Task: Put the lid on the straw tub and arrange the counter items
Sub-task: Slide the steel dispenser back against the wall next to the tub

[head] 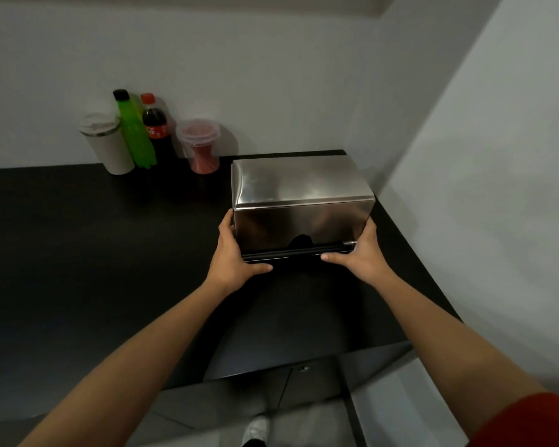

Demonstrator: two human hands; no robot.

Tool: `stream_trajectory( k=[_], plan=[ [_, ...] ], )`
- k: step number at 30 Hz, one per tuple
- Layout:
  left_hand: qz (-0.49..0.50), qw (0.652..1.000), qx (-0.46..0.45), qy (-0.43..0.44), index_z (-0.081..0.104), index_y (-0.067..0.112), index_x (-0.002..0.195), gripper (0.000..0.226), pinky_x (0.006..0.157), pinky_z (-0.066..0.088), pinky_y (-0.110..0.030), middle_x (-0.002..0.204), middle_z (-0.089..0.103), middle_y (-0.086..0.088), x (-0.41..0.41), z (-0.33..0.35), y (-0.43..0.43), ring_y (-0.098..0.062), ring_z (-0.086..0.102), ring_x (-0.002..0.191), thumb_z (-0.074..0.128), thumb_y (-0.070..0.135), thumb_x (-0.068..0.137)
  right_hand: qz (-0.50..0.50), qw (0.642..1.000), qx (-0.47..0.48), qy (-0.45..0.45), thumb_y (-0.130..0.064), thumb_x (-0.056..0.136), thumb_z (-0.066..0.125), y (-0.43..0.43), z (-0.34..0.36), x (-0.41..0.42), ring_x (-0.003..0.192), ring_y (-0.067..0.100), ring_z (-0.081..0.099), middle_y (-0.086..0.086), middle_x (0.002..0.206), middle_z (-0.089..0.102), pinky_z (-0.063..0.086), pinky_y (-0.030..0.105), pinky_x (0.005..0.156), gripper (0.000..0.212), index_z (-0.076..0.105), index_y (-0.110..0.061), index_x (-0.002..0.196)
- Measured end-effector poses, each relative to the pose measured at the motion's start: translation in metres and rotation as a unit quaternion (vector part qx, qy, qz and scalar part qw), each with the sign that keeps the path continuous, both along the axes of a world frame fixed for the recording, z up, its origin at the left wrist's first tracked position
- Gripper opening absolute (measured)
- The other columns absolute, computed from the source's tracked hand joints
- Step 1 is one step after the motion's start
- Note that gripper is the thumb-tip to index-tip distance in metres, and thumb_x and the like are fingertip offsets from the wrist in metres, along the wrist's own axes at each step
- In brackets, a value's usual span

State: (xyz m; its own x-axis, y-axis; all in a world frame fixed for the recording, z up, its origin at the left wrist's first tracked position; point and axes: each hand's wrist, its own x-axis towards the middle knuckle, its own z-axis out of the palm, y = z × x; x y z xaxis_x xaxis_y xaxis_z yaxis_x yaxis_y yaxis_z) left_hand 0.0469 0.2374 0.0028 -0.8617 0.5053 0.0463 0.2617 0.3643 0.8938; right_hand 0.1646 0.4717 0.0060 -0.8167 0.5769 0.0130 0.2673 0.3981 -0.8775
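Observation:
A shiny steel box (pixel 300 191) with a black base stands on the black counter (pixel 94 253) near the right wall. My left hand (pixel 236 253) grips its lower left corner and my right hand (pixel 359 253) grips its lower right corner, thumbs along the front bottom edge. The clear straw tub (pixel 202 154), full of red straws, stands against the back wall with its clear lid (pixel 197 130) resting on top.
Left of the tub stand a cola bottle (pixel 157 130), a green bottle (pixel 133 130) and a white travel cup (pixel 105 143), all by the back wall. A white wall closes the right side. The counter's front edge runs below my forearms.

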Motion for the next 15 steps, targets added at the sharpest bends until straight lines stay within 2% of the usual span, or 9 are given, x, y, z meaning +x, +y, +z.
stream_trajectory(
  k=[3, 8, 12, 15],
  plan=[
    [0.012, 1.000, -0.009, 0.008, 0.000, 0.030, 0.147, 0.125, 0.108, 0.038, -0.041, 0.148, 0.035, -0.001, -0.001, -0.005, 0.001, -0.019, 0.040, 0.133, 0.088, 0.014, 0.059, -0.004, 1.000, 0.016, -0.010, -0.016, 0.055, 0.088, 0.002, -0.013, 0.001, 0.136, 0.020, 0.029, 0.005, 0.149, 0.029, 0.027, 0.033, 0.111, 0.119, 0.009, -0.021, 0.145],
    [0.021, 1.000, -0.007, 0.019, 0.002, 0.036, 0.145, 0.118, 0.105, 0.042, -0.041, 0.145, 0.041, 0.000, -0.003, -0.008, 0.002, -0.019, 0.044, 0.130, 0.084, 0.013, 0.064, -0.036, 0.999, 0.020, 0.003, -0.015, 0.063, 0.084, 0.001, -0.018, -0.003, 0.130, 0.021, 0.039, 0.006, 0.143, 0.038, 0.031, 0.028, 0.104, 0.100, 0.020, -0.017, 0.141],
    [0.030, 0.999, 0.002, 0.011, 0.005, 0.039, 0.144, 0.118, 0.103, 0.042, -0.036, 0.144, 0.043, 0.001, -0.003, -0.010, 0.002, -0.017, 0.046, 0.127, 0.086, 0.019, 0.061, -0.033, 0.999, 0.016, 0.004, -0.017, 0.064, 0.084, 0.003, -0.017, -0.002, 0.130, 0.022, 0.039, 0.006, 0.142, 0.041, 0.034, 0.038, 0.109, 0.096, 0.024, -0.014, 0.139],
    [0.044, 0.999, 0.012, 0.000, 0.010, 0.036, 0.145, 0.118, 0.104, 0.042, -0.038, 0.141, 0.047, 0.001, -0.003, -0.010, 0.003, -0.017, 0.048, 0.126, 0.088, 0.022, 0.058, -0.032, 0.999, 0.011, 0.007, -0.018, 0.063, 0.084, 0.004, -0.018, 0.000, 0.129, 0.022, 0.041, 0.006, 0.140, 0.043, 0.036, 0.040, 0.108, 0.095, 0.026, -0.013, 0.138]
  ],
)
